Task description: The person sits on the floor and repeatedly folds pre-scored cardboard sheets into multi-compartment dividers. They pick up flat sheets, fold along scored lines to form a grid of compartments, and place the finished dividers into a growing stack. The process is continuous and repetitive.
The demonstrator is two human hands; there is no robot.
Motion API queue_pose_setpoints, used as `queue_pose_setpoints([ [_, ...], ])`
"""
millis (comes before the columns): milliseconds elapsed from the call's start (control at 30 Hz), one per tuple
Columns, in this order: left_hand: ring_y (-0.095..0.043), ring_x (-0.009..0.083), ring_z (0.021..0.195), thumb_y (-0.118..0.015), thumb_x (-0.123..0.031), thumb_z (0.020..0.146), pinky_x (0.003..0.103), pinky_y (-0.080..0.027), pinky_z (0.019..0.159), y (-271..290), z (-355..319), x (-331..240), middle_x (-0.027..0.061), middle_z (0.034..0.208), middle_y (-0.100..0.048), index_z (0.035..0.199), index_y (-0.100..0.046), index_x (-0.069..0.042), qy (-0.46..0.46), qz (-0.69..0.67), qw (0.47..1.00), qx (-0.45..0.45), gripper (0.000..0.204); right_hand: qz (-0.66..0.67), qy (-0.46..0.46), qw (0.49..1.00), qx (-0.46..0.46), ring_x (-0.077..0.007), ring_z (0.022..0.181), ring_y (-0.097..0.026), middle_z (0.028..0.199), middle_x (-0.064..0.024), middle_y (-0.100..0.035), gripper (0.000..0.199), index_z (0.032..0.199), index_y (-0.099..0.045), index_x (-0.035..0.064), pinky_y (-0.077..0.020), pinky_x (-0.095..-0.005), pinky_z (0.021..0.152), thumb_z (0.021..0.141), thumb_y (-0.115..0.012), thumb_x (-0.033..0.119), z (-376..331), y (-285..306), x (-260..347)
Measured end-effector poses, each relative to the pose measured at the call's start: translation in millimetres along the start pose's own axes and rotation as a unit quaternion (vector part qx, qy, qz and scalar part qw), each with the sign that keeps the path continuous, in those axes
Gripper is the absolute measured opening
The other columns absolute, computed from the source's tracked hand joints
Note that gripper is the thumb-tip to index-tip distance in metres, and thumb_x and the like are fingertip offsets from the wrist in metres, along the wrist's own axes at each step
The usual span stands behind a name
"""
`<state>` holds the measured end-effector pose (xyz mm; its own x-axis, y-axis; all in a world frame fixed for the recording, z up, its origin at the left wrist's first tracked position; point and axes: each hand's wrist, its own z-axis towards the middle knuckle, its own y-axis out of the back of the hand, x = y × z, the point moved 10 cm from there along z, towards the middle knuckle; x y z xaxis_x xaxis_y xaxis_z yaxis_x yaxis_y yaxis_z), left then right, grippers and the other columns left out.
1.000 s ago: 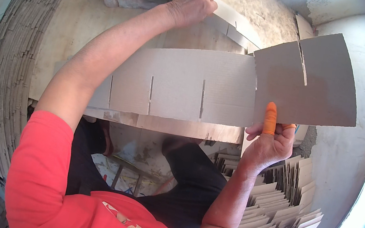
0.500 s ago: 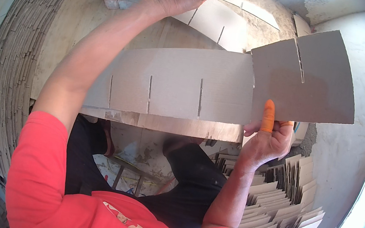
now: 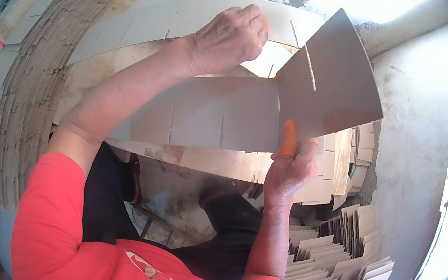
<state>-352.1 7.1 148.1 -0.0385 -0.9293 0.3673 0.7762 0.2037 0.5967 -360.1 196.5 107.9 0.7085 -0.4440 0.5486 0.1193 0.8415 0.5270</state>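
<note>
My right hand (image 3: 291,173), with orange finger cots, grips a long grey cardboard strip (image 3: 199,110) with slots cut in its lower edge. Its thumb lies on the front, near where a slotted panel (image 3: 337,79) angles up to the right. I cannot tell whether panel and strip are one bent piece. Farther off, my left hand (image 3: 230,37) is closed at a second long slotted strip (image 3: 144,18), which curves across the far side of the wooden table (image 3: 220,163). An orange cot shows on one fingertip; the other fingertips are hidden.
Tall packed rows of cardboard sheets (image 3: 48,79) stand along the left. Several stacks of slotted cardboard (image 3: 327,265) sit low at the right, beside the white wall (image 3: 420,146). More cut cardboard (image 3: 362,143) lies at the table's right end.
My right hand has moved left with the strip and panel, and the panel tilts more steeply. My left hand is lower, and the far strip has lifted and spread into an arc.
</note>
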Motion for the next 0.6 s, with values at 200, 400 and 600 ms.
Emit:
queue_pose_setpoints([
  [200, -0.056, 0.0195, 0.081, -0.065, -0.001, 0.071, 0.028, -0.055, 0.061, 25.3, -2.1, 11.5, 0.0103, 0.088, -0.06, 0.081, -0.061, 0.003, 0.012, 0.019, 0.999, -0.024, 0.012, 0.009, 0.025, 0.999, 0.019, -0.0227, 0.054, -0.056, 0.078, -0.0149, -0.065, 0.014, 0.091, -0.057, -0.0018, -0.0449, -0.0278, 0.05, 0.084, -0.07, -0.002, -2.4, -2.2, 23.7],
  [400, -0.054, 0.019, 0.076, -0.062, 0.001, 0.064, 0.027, -0.052, 0.057, 59.4, -3.2, -19.4, 0.0093, 0.084, -0.057, 0.079, -0.06, 0.004, -0.01, -0.071, 0.997, -0.033, 0.016, -0.034, 0.073, 0.996, 0.032, -0.0343, 0.061, -0.061, 0.085, -0.0175, -0.065, 0.012, 0.091, -0.055, -0.0014, -0.048, -0.0342, 0.051, 0.088, -0.066, 0.001, 6.6, -3.3, 50.5],
  [600, -0.055, 0.0195, 0.075, -0.06, 0.0, 0.06, 0.029, -0.051, 0.055, 78.9, -15.5, -21.0, 0.0078, 0.081, -0.057, 0.075, -0.059, 0.002, 0.028, -0.114, 0.993, -0.015, 0.015, -0.14, 0.026, 0.985, 0.096, -0.0388, 0.064, -0.061, 0.079, -0.0198, -0.062, 0.012, 0.09, -0.054, -0.0002, -0.0477, -0.0443, 0.053, 0.093, -0.058, 0.011, 14.9, 0.1, 59.2],
])
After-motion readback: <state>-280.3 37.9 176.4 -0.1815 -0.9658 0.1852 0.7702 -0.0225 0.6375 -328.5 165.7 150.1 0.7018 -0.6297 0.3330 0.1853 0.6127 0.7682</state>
